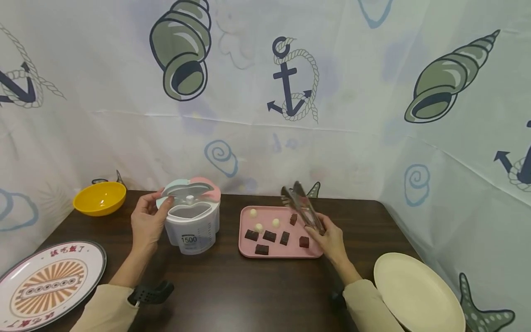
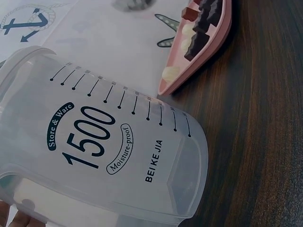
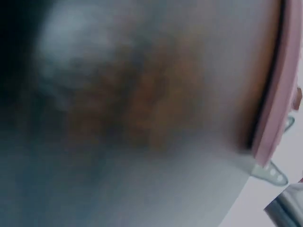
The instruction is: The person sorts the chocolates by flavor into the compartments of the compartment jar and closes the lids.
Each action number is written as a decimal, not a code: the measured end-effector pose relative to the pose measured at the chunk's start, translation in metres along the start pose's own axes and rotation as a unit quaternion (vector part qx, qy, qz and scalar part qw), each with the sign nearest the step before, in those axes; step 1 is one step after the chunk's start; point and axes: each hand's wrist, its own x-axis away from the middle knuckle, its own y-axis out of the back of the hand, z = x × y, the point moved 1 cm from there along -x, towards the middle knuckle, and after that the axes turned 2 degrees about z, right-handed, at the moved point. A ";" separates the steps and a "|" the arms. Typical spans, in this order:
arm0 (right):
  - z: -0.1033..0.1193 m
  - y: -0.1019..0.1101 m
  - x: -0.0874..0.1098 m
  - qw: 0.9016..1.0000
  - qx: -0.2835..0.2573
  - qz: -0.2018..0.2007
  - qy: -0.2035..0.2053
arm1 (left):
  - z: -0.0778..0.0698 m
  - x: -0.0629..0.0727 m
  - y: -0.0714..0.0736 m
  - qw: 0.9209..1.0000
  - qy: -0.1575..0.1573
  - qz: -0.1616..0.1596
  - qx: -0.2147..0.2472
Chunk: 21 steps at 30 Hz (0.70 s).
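A clear storage container marked 1500 stands left of the middle of the table, its grey lid flap raised between mint and pink lid sections. My left hand grips the lid at its left side, thumb over the flap's edge. In my right hand are metal tongs, tips pointing up and left over a pink tray. On that tray lie several dark chocolate pieces and 3 round cream-coloured pieces. Blur covers most of the right wrist view, apart from the tray's edge.
A yellow bowl sits at the back left. The printed plate is at the front left, and a cream oval plate at the front right beside my right sleeve. A patterned cloth hangs behind the table.
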 end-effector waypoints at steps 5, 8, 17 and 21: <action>0.014 -0.011 0.004 0.985 0.024 0.134 0.104 | 0.000 0.000 -0.001 1.000 -0.012 0.000 -0.005; 0.021 -0.013 0.006 0.976 0.069 0.162 0.131 | 0.000 0.001 -0.001 1.000 -0.018 0.001 -0.009; 0.028 -0.017 0.007 0.966 0.135 0.170 0.142 | 0.000 0.000 0.000 1.000 -0.007 0.000 -0.011; 0.029 -0.019 0.006 0.966 0.134 0.174 0.136 | 0.000 0.000 0.000 1.000 -0.002 -0.001 -0.012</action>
